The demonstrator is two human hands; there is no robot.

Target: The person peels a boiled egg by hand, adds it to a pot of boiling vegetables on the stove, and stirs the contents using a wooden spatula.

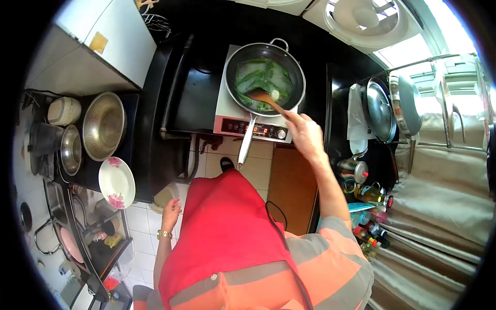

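the cooker (264, 132) stood at upper centre under the pan (297, 77), whose handle (247, 143) jutted downward; a bowl (103, 125) and plate (117, 181) sat middle left. the right hand (306, 135), arm outstretched, clasped the spatula (271, 102) dipping into the greens (254, 78). the left hand (172, 213) hung left of centre, fingers loosely curled and free.

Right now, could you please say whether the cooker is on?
On: the cooker shows lit red digits on its panel.

The pan (295, 72) sits on the cooker (223, 106), holding greens (253, 77); the spatula (261, 96) crosses its near right rim. Left, on the desk (89, 173), lie two basins (104, 126), the plate (117, 183) nearer; right, a lid (380, 108), kettle (354, 169) and bottles (371, 195) nearer.
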